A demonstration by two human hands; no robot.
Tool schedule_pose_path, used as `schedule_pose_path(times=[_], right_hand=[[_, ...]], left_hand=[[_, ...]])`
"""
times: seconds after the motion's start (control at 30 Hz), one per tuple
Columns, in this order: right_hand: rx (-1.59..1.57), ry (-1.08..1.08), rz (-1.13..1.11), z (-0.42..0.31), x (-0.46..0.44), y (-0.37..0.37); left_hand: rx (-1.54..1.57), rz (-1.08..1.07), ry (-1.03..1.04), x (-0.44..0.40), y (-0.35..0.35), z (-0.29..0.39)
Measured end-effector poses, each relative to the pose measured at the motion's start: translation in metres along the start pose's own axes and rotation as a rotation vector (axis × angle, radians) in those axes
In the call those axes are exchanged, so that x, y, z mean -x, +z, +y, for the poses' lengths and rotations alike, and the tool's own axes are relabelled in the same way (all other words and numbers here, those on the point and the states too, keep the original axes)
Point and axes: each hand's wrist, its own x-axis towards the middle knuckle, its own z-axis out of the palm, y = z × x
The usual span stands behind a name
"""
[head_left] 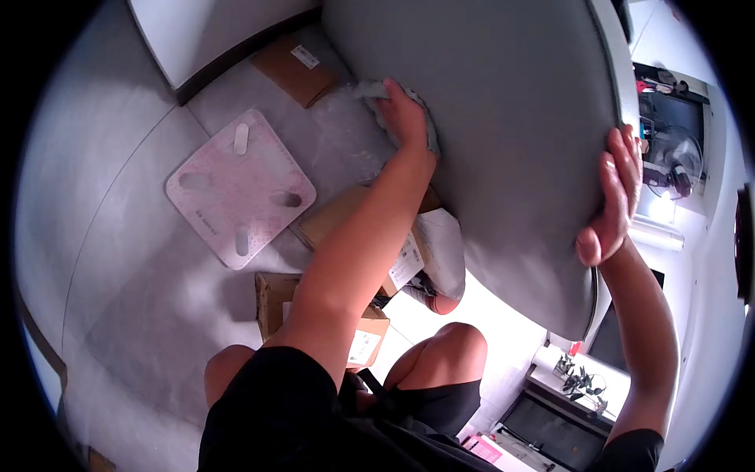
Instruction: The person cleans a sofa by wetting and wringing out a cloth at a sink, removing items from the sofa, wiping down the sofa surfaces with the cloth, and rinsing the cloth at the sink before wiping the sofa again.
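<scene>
A pale grey-green cloth (430,135) is bunched in my left hand (405,116). My left fingers are closed on it and press it near the lower left border of a large grey padded panel (511,141). The panel looks like the side or back of a piece of furniture and leans across the upper right of the view. Along its right edge lies my right hand (616,197), with the fingers stretched out and the thumb apart, touching the edge. Part of the cloth is hidden beneath my left hand.
A pinkish square bathroom scale (240,189) lies on the grey floor (149,315). Around my legs are cardboard boxes (271,303), and a flat brown carton (295,71) sits against the wall. A fan (675,157) and a leafy plant (582,383) are at the right.
</scene>
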Motion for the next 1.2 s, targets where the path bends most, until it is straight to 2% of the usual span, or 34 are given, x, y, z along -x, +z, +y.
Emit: schedule_pose_path(times=[0.03,0.07,0.13,0.2,0.23,0.3,0.33,0.43,0.5,0.53,0.6,0.7,0.73,0.77,0.83,1.0,1.07,1.13,1.17,1.2], right_hand=[[0.079,-0.04,-0.049,-0.002,-0.005,-0.003],[0.103,-0.033,-0.074,-0.005,-0.006,-0.004],[0.148,0.051,-0.069,-0.016,-0.011,-0.003],[0.195,0.087,-0.09,-0.023,-0.017,-0.005],[0.211,0.084,-0.096,-0.025,-0.02,-0.005],[0.233,0.083,-0.096,-0.028,-0.022,-0.008],[0.24,0.077,-0.103,-0.027,-0.023,-0.008],[0.263,0.066,-0.14,-0.035,-0.027,-0.012],[0.348,0.102,-0.238,-0.048,-0.034,-0.019],[0.347,0.1,-0.23,-0.063,-0.034,-0.018],[0.604,0.28,-0.318,-0.096,-0.034,-0.012],[0.178,0.019,-0.448,-0.142,0.013,0.015],[0.153,-0.164,-0.532,-0.162,0.019,0.022],[0.155,-0.158,-0.533,-0.163,0.029,0.027],[0.177,0.085,-0.863,-0.157,0.042,0.034],[0.105,0.243,-1.004,-0.143,0.048,0.005],[0.068,0.214,-1.056,-0.139,0.036,-0.014],[0.117,0.495,-1.258,-0.133,0.032,-0.018],[0.324,0.049,-0.784,-0.11,0.088,0.006],[0.318,0.048,-0.792,-0.106,0.092,0.015]], left_hand=[[-0.025,0.004,0.016,0.007,0.006,0.0],[-0.142,-0.033,0.253,0.02,0.014,0.006],[-0.258,-0.078,0.499,0.058,0.024,0.014],[-0.56,-0.146,0.866,0.118,0.03,0.013],[-0.562,-0.153,0.877,0.137,0.029,0.002],[-0.485,-0.275,1.05,0.173,0.026,-0.026],[-0.484,-0.279,1.056,0.193,0.023,-0.033],[-0.326,-0.457,0.902,0.243,0.004,-0.063],[-0.555,-0.541,1.041,0.258,-0.022,-0.097],[-0.558,-0.54,1.049,0.27,-0.035,-0.1],[-0.796,-0.619,1.248,0.284,-0.048,-0.104],[-0.818,-0.766,1.332,0.281,-0.059,-0.104],[-0.785,-0.793,1.33,0.277,-0.059,-0.105],[-0.765,-0.805,1.32,0.273,-0.061,-0.105],[-0.73,-0.826,1.31,0.268,-0.065,-0.1],[-0.694,-0.936,1.317,0.253,-0.079,-0.092],[-0.68,-1.012,1.309,0.242,-0.087,-0.088],[-0.68,-1.073,1.256,0.227,-0.094,-0.084],[-0.699,-1.074,1.205,0.221,-0.097,-0.078],[-0.833,-0.975,1.128,0.216,-0.099,-0.07]])
